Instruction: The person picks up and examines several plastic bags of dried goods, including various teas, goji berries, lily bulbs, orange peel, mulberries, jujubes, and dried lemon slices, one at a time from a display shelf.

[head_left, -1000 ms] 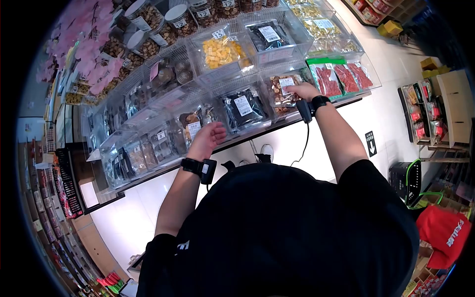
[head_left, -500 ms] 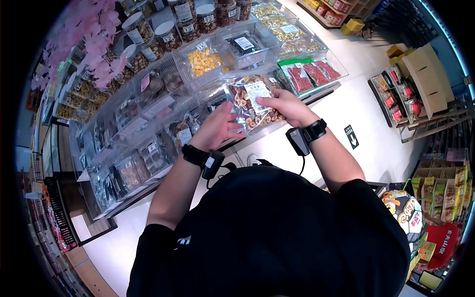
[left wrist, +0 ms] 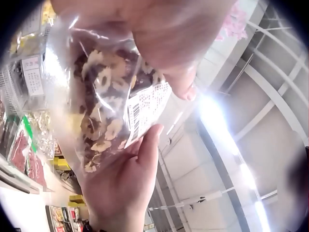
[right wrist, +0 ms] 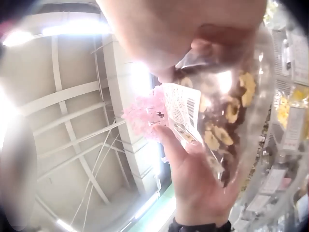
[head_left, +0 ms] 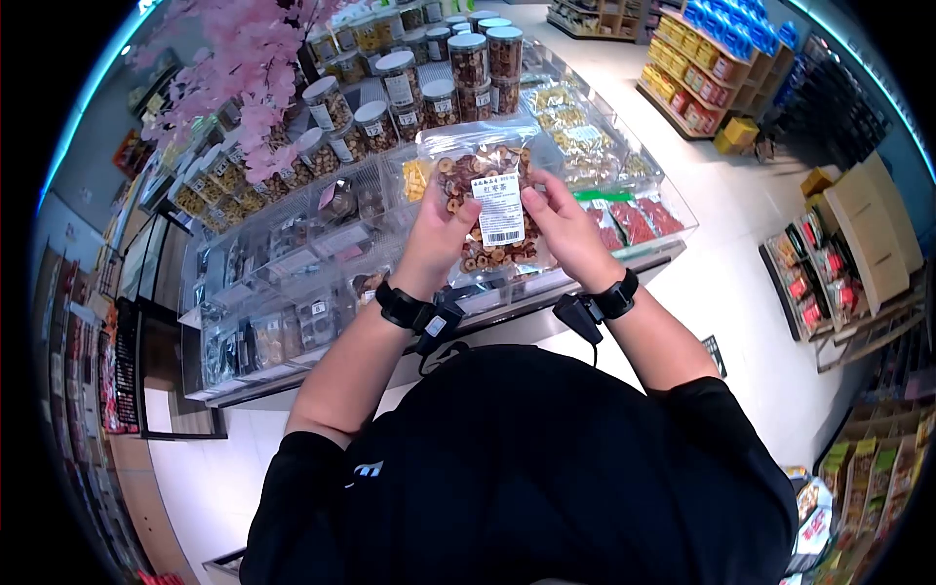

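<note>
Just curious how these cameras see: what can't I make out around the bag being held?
Back of the bag: hidden behind its front, head view.
Small print on the label: too small in the head view, blurred in both wrist views.
Most fingertips of the left hand and right hand: behind the bag, head view.
Yellow pieces: partly covered by bag and left hand, head view.
Lower-right shelf: cut off by the head view's dark edge.

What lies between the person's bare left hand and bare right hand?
A clear plastic bag of brown dried slices with a rectangular white label, held by the left hand and the right hand; the head view shows this.
</note>
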`<action>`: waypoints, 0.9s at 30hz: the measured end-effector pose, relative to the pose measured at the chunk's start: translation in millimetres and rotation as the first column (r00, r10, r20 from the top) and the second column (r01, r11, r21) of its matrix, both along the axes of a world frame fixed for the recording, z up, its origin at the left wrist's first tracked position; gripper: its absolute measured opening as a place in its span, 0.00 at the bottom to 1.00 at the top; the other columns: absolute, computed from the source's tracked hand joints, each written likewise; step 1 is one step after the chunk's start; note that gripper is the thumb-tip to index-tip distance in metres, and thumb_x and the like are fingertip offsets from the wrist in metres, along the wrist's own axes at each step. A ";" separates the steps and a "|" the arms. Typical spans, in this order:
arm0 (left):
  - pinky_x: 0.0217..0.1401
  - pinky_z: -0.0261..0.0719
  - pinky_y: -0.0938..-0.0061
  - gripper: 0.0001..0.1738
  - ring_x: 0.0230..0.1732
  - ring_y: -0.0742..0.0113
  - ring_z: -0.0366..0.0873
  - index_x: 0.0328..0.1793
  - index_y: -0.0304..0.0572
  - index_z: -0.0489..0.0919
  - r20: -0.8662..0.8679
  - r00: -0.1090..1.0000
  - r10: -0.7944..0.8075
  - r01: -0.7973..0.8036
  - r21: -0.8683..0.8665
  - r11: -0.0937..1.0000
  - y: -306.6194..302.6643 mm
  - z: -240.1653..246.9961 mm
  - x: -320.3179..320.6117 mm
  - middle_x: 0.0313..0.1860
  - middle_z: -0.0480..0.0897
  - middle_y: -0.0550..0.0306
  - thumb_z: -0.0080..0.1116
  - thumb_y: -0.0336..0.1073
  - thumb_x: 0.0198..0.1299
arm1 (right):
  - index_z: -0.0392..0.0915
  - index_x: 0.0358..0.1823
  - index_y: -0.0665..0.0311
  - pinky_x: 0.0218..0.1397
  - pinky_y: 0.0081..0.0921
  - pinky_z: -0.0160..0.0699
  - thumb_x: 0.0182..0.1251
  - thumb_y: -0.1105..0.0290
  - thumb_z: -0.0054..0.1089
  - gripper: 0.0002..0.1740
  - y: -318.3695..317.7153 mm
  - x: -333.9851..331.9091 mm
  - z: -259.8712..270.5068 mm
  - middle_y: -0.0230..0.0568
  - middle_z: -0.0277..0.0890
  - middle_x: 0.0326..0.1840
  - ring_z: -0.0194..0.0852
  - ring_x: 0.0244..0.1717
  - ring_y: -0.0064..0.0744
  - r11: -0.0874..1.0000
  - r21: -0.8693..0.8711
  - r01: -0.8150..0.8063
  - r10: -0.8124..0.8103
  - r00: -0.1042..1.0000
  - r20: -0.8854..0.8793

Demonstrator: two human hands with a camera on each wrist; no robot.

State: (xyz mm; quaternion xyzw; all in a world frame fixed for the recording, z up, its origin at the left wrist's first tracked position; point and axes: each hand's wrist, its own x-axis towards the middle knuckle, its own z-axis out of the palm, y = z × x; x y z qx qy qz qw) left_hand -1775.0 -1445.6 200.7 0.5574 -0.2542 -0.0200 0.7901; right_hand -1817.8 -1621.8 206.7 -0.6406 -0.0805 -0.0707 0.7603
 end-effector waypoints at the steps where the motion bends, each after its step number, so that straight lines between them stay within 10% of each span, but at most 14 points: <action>1: 0.58 0.74 0.71 0.35 0.57 0.65 0.73 0.71 0.37 0.52 -0.106 0.993 -0.048 0.051 0.018 0.999 -8.2 3.6 -0.2 0.60 0.72 0.51 0.52 0.43 0.65 | 0.57 0.65 0.69 0.52 0.19 0.71 0.71 0.61 0.51 0.28 -11.1 4.8 0.7 0.44 0.75 0.50 0.72 0.49 0.24 0.999 0.040 -0.022 0.021 1.000 0.021; 3: 0.56 0.77 0.67 0.27 0.53 0.65 0.78 0.63 0.38 0.65 -0.226 0.973 -0.057 0.066 0.035 0.997 -33.7 8.4 -1.3 0.54 0.78 0.52 0.37 0.52 0.71 | 0.59 0.64 0.69 0.52 0.19 0.72 0.71 0.62 0.52 0.26 -39.0 10.2 2.4 0.43 0.75 0.50 0.72 0.49 0.24 0.995 0.073 -0.062 0.059 0.997 0.045; 12: 0.56 0.77 0.64 0.29 0.56 0.63 0.76 0.63 0.38 0.65 -0.388 0.913 -0.130 0.070 -0.163 0.984 -138.2 37.1 -15.5 0.57 0.75 0.51 0.34 0.55 0.71 | 0.60 0.62 0.68 0.52 0.20 0.72 0.70 0.65 0.53 0.24 -147.1 27.4 11.0 0.45 0.75 0.51 0.73 0.49 0.24 0.986 0.010 -0.166 0.163 0.979 0.118; 20: 0.51 0.77 0.70 0.23 0.51 0.68 0.77 0.66 0.41 0.60 -0.158 0.883 0.443 -0.441 0.050 0.896 -178.2 27.2 -21.9 0.54 0.76 0.55 0.41 0.44 0.71 | 0.59 0.62 0.69 0.49 0.21 0.72 0.70 0.63 0.53 0.26 -157.9 39.5 -3.6 0.45 0.75 0.48 0.73 0.47 0.24 0.985 0.115 -0.126 0.102 0.975 0.198; 27: 0.62 0.69 0.71 0.35 0.60 0.64 0.69 0.72 0.37 0.46 0.016 0.928 0.372 -0.372 0.077 0.925 -199.6 14.8 -19.2 0.61 0.70 0.48 0.51 0.37 0.67 | 0.59 0.62 0.69 0.48 0.20 0.72 0.70 0.64 0.53 0.25 -180.9 45.2 -10.2 0.45 0.75 0.46 0.72 0.47 0.25 0.972 0.110 -0.206 0.184 0.965 0.185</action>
